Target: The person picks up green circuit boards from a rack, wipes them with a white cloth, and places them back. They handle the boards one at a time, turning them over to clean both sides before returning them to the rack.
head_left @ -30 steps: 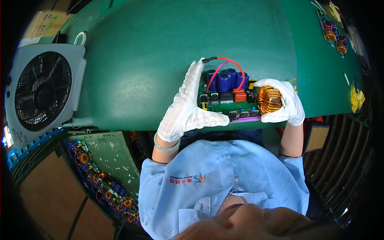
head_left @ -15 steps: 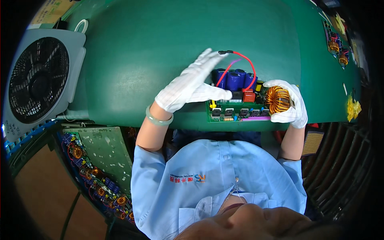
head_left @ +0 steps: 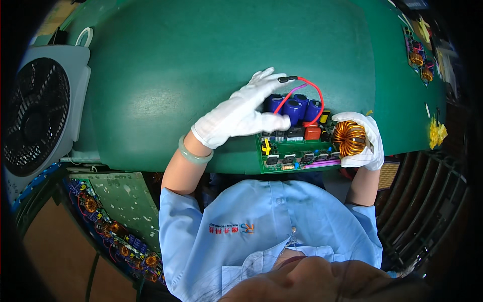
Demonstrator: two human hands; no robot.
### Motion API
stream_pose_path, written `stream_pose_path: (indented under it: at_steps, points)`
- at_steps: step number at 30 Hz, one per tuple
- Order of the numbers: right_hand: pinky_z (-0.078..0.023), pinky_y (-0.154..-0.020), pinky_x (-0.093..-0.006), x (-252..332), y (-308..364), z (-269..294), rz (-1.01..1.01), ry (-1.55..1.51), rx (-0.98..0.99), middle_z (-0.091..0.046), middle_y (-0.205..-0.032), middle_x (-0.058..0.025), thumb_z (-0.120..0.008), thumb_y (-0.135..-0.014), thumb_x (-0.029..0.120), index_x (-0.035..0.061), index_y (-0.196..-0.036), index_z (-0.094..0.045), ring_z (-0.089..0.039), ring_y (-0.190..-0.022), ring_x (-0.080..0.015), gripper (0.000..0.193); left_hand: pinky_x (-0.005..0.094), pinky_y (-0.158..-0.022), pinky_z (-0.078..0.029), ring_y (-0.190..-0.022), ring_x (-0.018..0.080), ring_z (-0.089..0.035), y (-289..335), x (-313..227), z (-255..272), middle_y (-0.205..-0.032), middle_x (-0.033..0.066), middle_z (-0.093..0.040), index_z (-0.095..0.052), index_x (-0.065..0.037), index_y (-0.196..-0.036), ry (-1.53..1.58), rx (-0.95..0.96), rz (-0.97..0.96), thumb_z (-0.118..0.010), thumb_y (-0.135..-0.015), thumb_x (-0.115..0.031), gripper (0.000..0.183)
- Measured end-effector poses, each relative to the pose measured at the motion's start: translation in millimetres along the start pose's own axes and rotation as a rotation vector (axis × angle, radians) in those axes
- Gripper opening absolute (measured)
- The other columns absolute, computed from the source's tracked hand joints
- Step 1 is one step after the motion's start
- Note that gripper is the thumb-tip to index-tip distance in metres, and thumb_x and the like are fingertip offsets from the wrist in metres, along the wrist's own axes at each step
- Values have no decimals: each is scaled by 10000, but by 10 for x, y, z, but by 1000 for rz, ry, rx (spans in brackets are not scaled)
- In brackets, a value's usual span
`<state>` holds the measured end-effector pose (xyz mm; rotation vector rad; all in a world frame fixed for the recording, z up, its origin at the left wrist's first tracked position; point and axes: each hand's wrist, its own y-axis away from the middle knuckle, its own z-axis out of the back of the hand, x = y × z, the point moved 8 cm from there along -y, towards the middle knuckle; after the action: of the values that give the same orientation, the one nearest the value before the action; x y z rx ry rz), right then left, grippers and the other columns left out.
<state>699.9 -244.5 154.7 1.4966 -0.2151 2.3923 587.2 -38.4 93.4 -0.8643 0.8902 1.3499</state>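
A green circuit board [head_left: 294, 151] lies near the front edge of the table, slightly overhanging it. My right hand [head_left: 372, 141], in a white glove, is wrapped round the board's right end and the large copper-wound coil [head_left: 349, 138] there. Also gloved, my left hand [head_left: 244, 113] is at the board's left end with fingers stretched out and thumb apart, the thumb over the components. Between the hands stand several blue capacitors [head_left: 292, 111] and a red block [head_left: 312, 132]. A red wire [head_left: 320, 94] with a black sleeved end [head_left: 288, 79] arches above them, its tip beside my left fingertips.
A grey box fan [head_left: 40, 110] stands at the left. Below it, several populated boards [head_left: 118, 231] stand in a row beside a worn green panel [head_left: 123, 201]. More boards [head_left: 417, 58] lie at the far right of the green table [head_left: 201, 45], with a yellow tuft [head_left: 436, 133] nearer.
The circuit board now sits lower in the picture, closer to me. My left fingers, blurred before, are now sharp and further down beside the capacitors. The right hand keeps its hold; the view has shifted slightly.
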Motion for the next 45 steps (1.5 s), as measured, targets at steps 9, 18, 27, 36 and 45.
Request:
stream_pose_path:
  at_steps: [9, 18, 27, 36, 45]
  points:
    - [-522, -871, -325, -7, -7, 16, -38, -12, 9, -714, -1111, -122, -962, -531, 392, 7, -1202, -637, -702, -950, -226, 839, 415, -1209, -251, -1413, 301, -435, -36, 75, 311, -1491, 211, -486, -426, 54, -1474, 699, -216, 5, -503, -955, -179, 574]
    - [-523, -829, -305, 41, -38, 8, -19, -49, -7, -715, -1039, -122, -956, -542, 378, -13, -1187, -634, -693, -875, -203, 820, 433, -1200, -239, -1419, 327, -416, 12, 150, 282, -1483, 236, -487, -428, 54, -1473, 741, -175, 62, -531, -885, -202, 650]
    - [-532, -793, -297, 70, 7, -27, 51, -6, -31, -720, -982, -120, -951, -556, 370, -11, -1177, -640, -698, -827, -195, 792, 440, -1216, -230, -1436, 326, -402, 8, 199, 199, -1482, 238, -480, -418, 78, -1464, 625, -95, -34, -563, -856, -118, 655]
    - [-541, -797, -321, 82, 25, -20, 53, -12, -57, -725, -998, -128, -933, -571, 396, 7, -1168, -652, -715, -829, -256, 766, 452, -1221, -226, -1446, 328, -389, -1, 130, 197, -1484, 242, -467, -411, 92, -1458, 611, -79, -78, -608, -832, -47, 670]
    - [-544, -848, -343, 79, 30, -25, 58, -4, -45, -720, -1089, -137, -932, -582, 403, 5, -1183, -643, -721, -913, -279, 776, 453, -1190, -287, -1430, 323, -418, -20, 71, 138, -1487, 177, -501, -464, 1, -1449, 47, 6, -86, -796, -802, -232, 764]
